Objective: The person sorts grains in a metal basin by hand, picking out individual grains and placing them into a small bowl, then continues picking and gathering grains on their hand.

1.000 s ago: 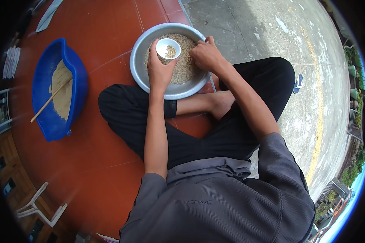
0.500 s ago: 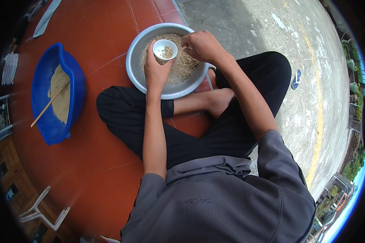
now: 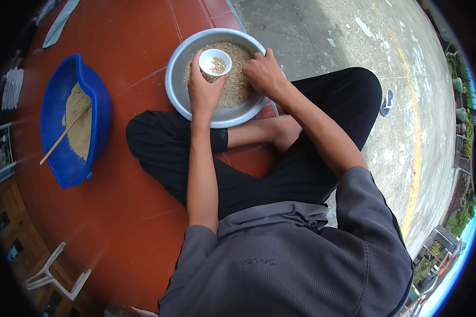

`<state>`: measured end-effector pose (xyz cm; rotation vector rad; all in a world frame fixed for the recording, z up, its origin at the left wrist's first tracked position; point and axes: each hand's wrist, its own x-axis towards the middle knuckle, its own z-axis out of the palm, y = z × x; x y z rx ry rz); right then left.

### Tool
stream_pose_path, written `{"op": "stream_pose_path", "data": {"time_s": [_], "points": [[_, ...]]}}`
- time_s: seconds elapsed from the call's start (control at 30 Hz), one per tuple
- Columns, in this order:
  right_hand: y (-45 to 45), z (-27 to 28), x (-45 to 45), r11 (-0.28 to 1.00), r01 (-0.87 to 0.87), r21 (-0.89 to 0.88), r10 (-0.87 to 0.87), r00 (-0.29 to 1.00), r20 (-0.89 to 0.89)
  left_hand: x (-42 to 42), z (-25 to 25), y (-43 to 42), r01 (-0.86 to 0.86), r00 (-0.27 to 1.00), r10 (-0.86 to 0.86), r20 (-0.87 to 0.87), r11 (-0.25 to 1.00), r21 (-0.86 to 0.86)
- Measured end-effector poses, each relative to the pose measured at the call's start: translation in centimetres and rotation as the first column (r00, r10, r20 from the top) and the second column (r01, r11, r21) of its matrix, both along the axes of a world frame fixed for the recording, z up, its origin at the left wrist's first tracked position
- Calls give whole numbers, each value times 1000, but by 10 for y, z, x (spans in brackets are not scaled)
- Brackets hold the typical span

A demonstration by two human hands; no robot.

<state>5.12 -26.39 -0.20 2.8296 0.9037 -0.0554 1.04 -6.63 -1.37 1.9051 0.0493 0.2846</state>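
My left hand (image 3: 205,94) is wrapped round a small white cup (image 3: 207,57), with some pale grains (image 3: 218,65) lying in its bottom. The cup is held over a wide metal basin (image 3: 175,87), which contains a layer of light brown grain (image 3: 232,94). At the basin's right side my right hand (image 3: 264,74) is low over the grain, fingers curled and pressed together. Its fingertips point down at the grain, and whatever they may pinch is hidden.
A blue tub (image 3: 52,119) with tan powder and a wooden stick (image 3: 63,138) stands on the red tiled floor (image 3: 142,232) at the left. My crossed legs (image 3: 169,137) lie against the basin's near side. A blue sandal (image 3: 387,103) rests on the concrete at right.
My right hand has moved down and right, away from the cup, towards the grain near the basin's right rim. My left hand and the cup have stayed almost in place.
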Motion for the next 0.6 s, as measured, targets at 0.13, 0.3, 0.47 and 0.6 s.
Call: {"op": "stream_pose_path", "data": {"time_s": [0.13, 0.3, 0.47, 0.6], "points": [[1, -4, 0, 1000, -14, 7, 14, 1000, 20, 0, 0, 0, -5, 1000, 5, 6, 999, 50], [-1, 9, 8, 995, 58, 87, -57, 998, -16, 1, 0, 0, -5, 1000, 4, 9, 1000, 28], [7, 59, 23, 797, 255, 547, -112, 953, -281, -2, 8, -1, 24, 999, -24, -32, 1000, 5], [10, 67, 26, 570, 323, 756, -16, 924, -383, -2, 8, -2, 50, 999, -50, -5, 999, 19]]}}
